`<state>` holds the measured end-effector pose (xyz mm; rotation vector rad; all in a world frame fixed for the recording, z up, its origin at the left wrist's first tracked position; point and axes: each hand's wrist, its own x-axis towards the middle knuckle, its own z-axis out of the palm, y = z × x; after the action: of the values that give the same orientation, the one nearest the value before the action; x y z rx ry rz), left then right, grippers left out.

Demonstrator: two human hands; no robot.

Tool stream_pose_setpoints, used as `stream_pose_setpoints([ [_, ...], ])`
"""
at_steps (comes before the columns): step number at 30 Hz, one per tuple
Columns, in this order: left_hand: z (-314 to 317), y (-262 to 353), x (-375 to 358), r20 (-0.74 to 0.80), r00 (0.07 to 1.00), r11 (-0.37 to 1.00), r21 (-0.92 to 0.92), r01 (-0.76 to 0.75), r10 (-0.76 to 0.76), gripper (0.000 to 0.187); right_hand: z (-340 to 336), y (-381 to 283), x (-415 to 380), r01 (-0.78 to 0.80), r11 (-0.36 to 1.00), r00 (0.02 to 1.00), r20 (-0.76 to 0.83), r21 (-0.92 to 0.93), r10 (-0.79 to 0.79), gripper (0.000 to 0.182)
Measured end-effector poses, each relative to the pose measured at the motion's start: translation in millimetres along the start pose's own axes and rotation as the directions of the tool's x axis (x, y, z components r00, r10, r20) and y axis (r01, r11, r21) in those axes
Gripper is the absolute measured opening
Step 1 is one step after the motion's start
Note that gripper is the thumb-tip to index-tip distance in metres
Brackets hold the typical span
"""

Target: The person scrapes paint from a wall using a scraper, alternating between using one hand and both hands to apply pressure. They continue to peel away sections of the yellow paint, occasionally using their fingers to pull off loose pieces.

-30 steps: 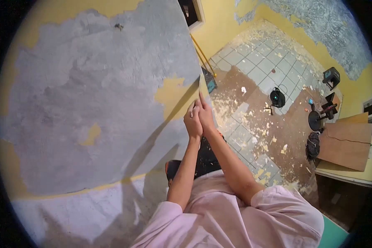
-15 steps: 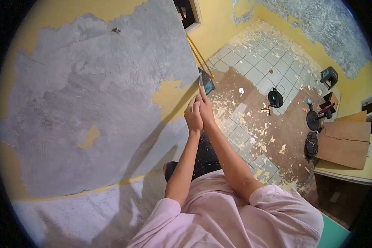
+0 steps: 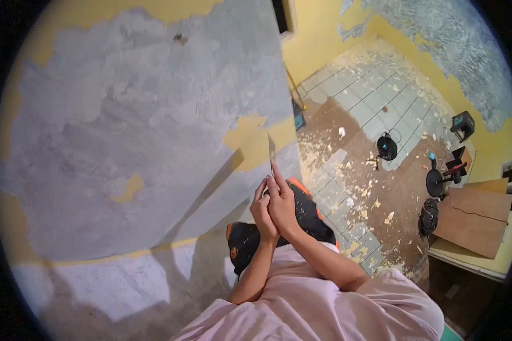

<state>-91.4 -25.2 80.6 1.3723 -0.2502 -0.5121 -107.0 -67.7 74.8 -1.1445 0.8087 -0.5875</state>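
My left hand [image 3: 261,211] and my right hand [image 3: 281,206] are pressed together around the handle of a scraper [image 3: 272,152]. Its thin metal blade points up and away from me, in front of a yellow paint patch [image 3: 246,138] on the grey wall [image 3: 125,113]. My right index finger stretches along the tool toward the blade. Most of the handle is hidden by my fingers. Another small yellow patch [image 3: 132,188] lies lower left on the wall.
Paint flakes cover the tiled floor [image 3: 352,85] on the right. A black round device [image 3: 387,148], a stool [image 3: 462,125], a fan [image 3: 435,183], a black bundle [image 3: 429,217] and a wooden board [image 3: 475,219] stand there. A yellow pole [image 3: 296,91] leans past the wall's edge.
Both hands and the scraper have come down and back toward my body, away from the wall's right edge. The view has shifted, and more of my dark shorts shows.
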Motion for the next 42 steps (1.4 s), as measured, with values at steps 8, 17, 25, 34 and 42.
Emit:
stream_pose_setpoints([
  [8, -73.0, 20.5, -40.9, -0.109, 0.989, 0.986, 0.146, -0.084, 0.101, 0.048, 49.3, -11.4, -56.8, 0.004, 0.996, 0.993, 0.120, 0.087, -0.014, 0.042],
  [17, -76.8, 26.5, 0.2, -0.042, 0.995, 0.992, -0.091, -0.093, 0.089, 0.049, 69.3, -15.7, -36.7, 0.111, 0.992, 0.994, 0.016, 0.055, -0.112, 0.043],
  [25, -27.9, 41.4, 53.6, 0.073, 0.986, 0.988, -0.039, -0.146, 0.149, 0.040, 57.3, -47.2, 20.5, 0.101, 0.988, 0.987, -0.133, 0.120, -0.085, 0.044],
  [34, -87.8, 23.9, 14.2, 0.000, 0.976, 0.886, 0.419, -0.197, 0.217, 0.046, 83.9, 10.6, -22.8, 0.132, 0.985, 0.990, 0.030, 0.114, -0.137, 0.044],
  [42, -119.6, 45.6, -32.2, -0.240, 0.967, 0.989, 0.137, -0.055, 0.087, 0.051, 102.2, 6.0, -77.1, -0.098, 0.984, 0.979, 0.189, 0.146, 0.069, 0.044],
])
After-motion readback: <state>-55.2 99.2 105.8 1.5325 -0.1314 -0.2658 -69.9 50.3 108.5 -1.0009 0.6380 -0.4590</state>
